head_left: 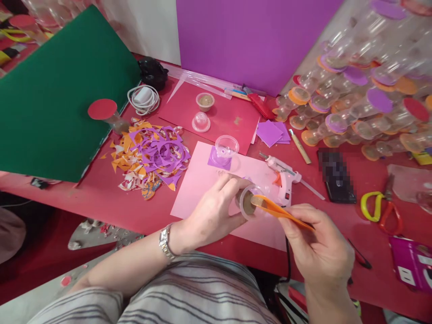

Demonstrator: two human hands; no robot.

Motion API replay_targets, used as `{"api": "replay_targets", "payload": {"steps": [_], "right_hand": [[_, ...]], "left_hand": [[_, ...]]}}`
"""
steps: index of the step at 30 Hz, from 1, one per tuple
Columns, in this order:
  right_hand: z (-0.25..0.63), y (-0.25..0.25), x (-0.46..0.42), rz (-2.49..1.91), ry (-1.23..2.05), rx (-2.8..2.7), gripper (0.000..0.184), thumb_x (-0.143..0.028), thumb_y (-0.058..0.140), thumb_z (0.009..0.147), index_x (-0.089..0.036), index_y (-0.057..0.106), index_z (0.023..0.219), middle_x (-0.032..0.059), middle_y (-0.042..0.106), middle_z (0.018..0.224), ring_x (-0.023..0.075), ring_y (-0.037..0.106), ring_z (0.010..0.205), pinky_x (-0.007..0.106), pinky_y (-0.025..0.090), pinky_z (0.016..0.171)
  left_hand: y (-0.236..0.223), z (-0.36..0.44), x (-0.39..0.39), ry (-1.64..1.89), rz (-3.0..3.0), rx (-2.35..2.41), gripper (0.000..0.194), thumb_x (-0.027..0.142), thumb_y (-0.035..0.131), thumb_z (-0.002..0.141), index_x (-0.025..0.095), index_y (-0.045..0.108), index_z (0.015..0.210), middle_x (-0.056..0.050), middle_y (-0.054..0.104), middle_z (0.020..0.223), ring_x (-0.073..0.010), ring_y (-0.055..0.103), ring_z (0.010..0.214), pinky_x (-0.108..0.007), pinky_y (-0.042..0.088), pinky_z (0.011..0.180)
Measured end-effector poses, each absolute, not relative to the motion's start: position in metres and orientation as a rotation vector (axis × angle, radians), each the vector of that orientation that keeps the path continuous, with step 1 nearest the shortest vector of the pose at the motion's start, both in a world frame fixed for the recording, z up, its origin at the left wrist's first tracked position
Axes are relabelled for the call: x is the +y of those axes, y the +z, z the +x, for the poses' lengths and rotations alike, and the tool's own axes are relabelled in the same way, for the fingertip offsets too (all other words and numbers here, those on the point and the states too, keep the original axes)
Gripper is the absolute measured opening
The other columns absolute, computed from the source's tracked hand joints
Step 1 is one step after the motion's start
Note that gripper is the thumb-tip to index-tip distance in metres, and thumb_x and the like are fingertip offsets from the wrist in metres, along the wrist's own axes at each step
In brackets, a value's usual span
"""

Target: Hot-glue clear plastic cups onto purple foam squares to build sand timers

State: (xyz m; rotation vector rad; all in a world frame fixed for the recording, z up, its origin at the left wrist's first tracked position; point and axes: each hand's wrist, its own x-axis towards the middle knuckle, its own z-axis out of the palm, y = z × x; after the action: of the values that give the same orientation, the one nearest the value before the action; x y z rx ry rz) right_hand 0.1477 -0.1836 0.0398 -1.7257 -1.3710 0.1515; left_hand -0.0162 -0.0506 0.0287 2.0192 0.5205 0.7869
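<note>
My left hand (211,211) is closed around a small clear plastic cup (242,208), tilted with its mouth toward the right and brown grainy stuff inside. My right hand (320,245) pinches a folded orange sheet (286,213), whose far tip reaches into the cup's mouth. Some brown grains seem to lie at that tip. Just beyond my hands, a clear cup (227,145) stands on a purple square (216,163) on the pink sheet (192,189). A pink glue gun (282,182) lies on the sheet's right side.
Purple and orange scraps (151,155) are heaped at left beside a leaning green board (60,99). A cup of brown grains (205,101) stands farther back. On the right are stacked clear bottle-like pieces (354,108), a phone (337,180), a utility knife (299,146) and scissors (373,206).
</note>
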Motion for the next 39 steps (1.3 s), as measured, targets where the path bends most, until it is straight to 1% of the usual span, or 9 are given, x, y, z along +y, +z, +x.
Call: {"api": "replay_targets", "payload": {"steps": [7, 12, 18, 22, 27, 33, 39], "right_hand": [[0.151, 0.036, -0.184, -1.734, 0.161, -1.252, 0.006, -0.02, 0.07, 0.087, -0.025, 0.066, 0.09, 0.0008, 0.07, 0.079, 0.0173, 0.07, 0.07, 0.026, 0.059, 0.06], [0.153, 0.037, -0.18, -1.743, 0.12, -1.243, 0.004, -0.024, 0.07, 0.087, -0.024, 0.067, 0.088, 0.0004, 0.071, 0.077, 0.0169, 0.07, 0.068, 0.025, 0.059, 0.058], [0.16, 0.036, -0.178, -1.796, 0.046, -1.204, 0.006, -0.025, 0.072, 0.086, -0.023, 0.067, 0.088, 0.0015, 0.072, 0.08, 0.0155, 0.07, 0.067, 0.023, 0.057, 0.055], [0.166, 0.034, -0.176, -1.869, -0.023, -1.206, 0.009, -0.031, 0.072, 0.086, -0.022, 0.069, 0.087, 0.0003, 0.072, 0.075, 0.0138, 0.068, 0.062, 0.022, 0.055, 0.053], [0.175, 0.038, -0.176, -1.944, -0.074, -1.295, 0.011, -0.034, 0.07, 0.088, -0.023, 0.069, 0.087, 0.0, 0.073, 0.076, 0.0144, 0.069, 0.064, 0.023, 0.054, 0.055], [0.18, 0.047, -0.175, -1.982, -0.119, -1.5, 0.009, -0.031, 0.065, 0.092, -0.023, 0.067, 0.089, 0.0005, 0.073, 0.079, 0.0153, 0.071, 0.07, 0.024, 0.057, 0.066], [0.178, 0.054, -0.17, -1.948, -0.187, -1.655, 0.004, -0.023, 0.063, 0.093, -0.021, 0.065, 0.09, 0.0016, 0.072, 0.078, 0.0152, 0.07, 0.07, 0.025, 0.057, 0.068]], "left_hand": [[0.031, -0.01, -0.049, 0.808, 2.105, 0.543, 0.033, 0.027, 0.073, 0.085, 0.019, 0.056, 0.111, -0.007, 0.067, 0.103, -0.0215, 0.061, 0.095, -0.037, 0.051, 0.087], [0.03, -0.009, -0.048, 0.796, 2.098, 0.566, 0.032, 0.03, 0.072, 0.086, 0.02, 0.056, 0.112, -0.007, 0.067, 0.106, -0.0226, 0.062, 0.098, -0.038, 0.05, 0.089], [0.026, -0.016, -0.044, 0.802, 2.074, 0.534, 0.033, 0.033, 0.07, 0.087, 0.019, 0.056, 0.114, -0.009, 0.067, 0.108, -0.0229, 0.062, 0.099, -0.038, 0.051, 0.086], [0.022, -0.024, -0.038, 0.803, 2.045, 0.553, 0.036, 0.033, 0.07, 0.085, 0.02, 0.055, 0.114, -0.009, 0.067, 0.111, -0.0223, 0.063, 0.101, -0.037, 0.052, 0.087], [0.019, -0.029, -0.03, 0.863, 2.02, 0.667, 0.038, 0.042, 0.071, 0.085, 0.02, 0.055, 0.111, -0.008, 0.067, 0.106, -0.0224, 0.063, 0.098, -0.038, 0.051, 0.088], [0.016, -0.031, -0.028, 0.883, 2.027, 0.631, 0.034, 0.037, 0.067, 0.087, 0.021, 0.053, 0.113, -0.008, 0.066, 0.107, -0.0219, 0.063, 0.098, -0.037, 0.051, 0.086], [0.012, -0.032, -0.028, 0.888, 2.027, 0.614, 0.039, 0.033, 0.069, 0.086, 0.021, 0.052, 0.119, -0.008, 0.065, 0.111, -0.0226, 0.063, 0.102, -0.038, 0.051, 0.089]]}}
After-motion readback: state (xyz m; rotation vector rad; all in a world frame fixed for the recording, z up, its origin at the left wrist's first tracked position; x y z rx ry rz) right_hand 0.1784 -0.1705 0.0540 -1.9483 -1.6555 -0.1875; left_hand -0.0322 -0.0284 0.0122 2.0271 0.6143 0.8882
